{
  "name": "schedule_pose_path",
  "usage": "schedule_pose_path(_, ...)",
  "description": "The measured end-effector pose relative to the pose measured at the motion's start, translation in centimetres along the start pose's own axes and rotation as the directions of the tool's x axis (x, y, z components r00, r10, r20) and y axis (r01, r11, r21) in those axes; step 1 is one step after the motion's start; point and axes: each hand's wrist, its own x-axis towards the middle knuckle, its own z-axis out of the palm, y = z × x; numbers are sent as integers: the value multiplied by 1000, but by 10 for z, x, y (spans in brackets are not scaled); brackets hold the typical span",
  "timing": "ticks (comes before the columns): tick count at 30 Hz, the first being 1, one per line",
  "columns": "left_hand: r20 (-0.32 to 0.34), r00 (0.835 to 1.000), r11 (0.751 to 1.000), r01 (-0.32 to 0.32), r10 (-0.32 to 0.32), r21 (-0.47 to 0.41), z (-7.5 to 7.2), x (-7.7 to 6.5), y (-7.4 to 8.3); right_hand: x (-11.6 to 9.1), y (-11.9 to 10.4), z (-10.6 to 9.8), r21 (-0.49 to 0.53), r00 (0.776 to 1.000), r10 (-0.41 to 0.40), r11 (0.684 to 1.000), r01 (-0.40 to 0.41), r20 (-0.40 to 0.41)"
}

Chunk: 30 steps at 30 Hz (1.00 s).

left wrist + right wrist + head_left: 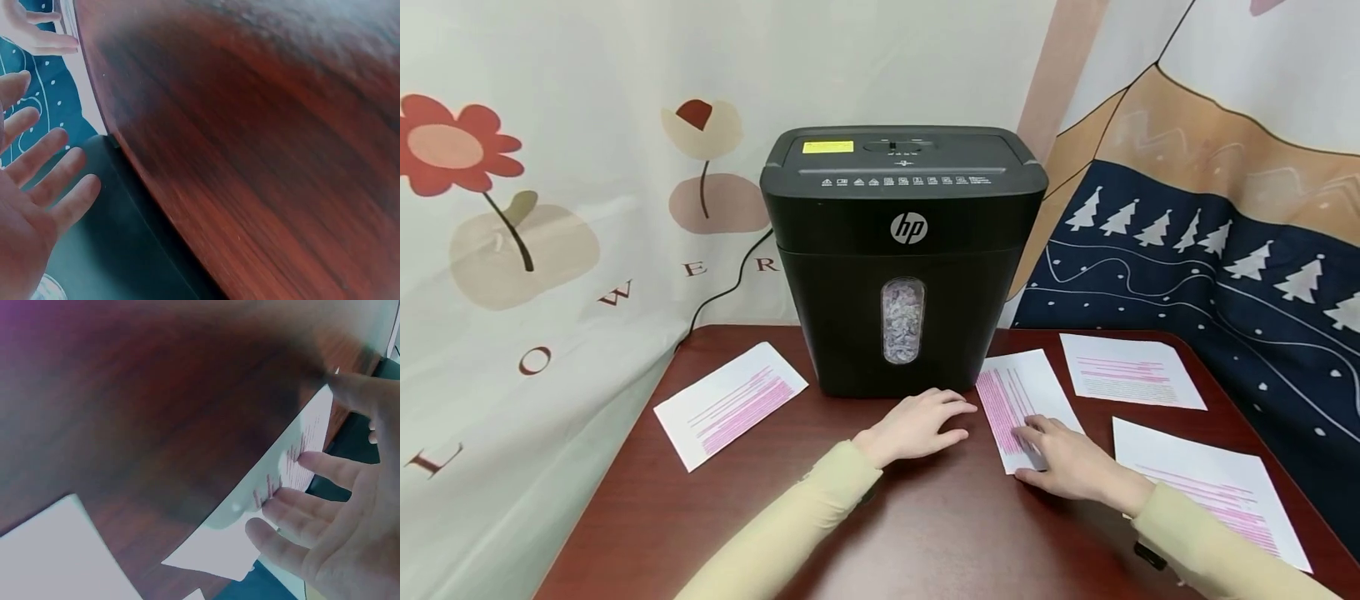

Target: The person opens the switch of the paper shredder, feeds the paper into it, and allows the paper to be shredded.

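Observation:
My right hand (1067,458) reaches over a printed sheet (1037,379) with pink-marked lines, just right of the shredder. Its fingertips (310,460) touch the printed side, spread apart, while the thumb lies by the sheet's near edge. In front of the black HP paper shredder (842,308) is my left hand (917,425), holding nothing, its fingers loosely extended toward the right. The left wrist view shows that hand's fingers (75,200) spread, with the shredder's dark body behind them. Paper shreds (902,321) show through the shredder's window.
Another marked sheet (700,408) lies left of the shredder. Two more lie on the right, one at the back (1138,387) and one nearer (1187,454), partly behind the right sleeve. A black cord (730,287) runs down behind the reddish-brown table (940,542). Printed curtains hang behind.

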Motion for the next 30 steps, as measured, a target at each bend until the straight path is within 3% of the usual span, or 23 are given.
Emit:
schedule_pose_path(7, 4, 1000, 1000, -9, 9, 11, 5, 6, 1, -9, 2, 3, -26, 996, 6, 1000, -8, -88)
schedule_pose_path(21, 29, 998, 997, -55, 53, 62, 14, 17, 7, -24, 8, -9, -31, 998, -52, 998, 50, -41)
schedule_pose_path(30, 67, 996, 995, -58, 53, 77, 19, 18, 9, -31, 3, -36, 15, 992, -120, 993, 121, -49)
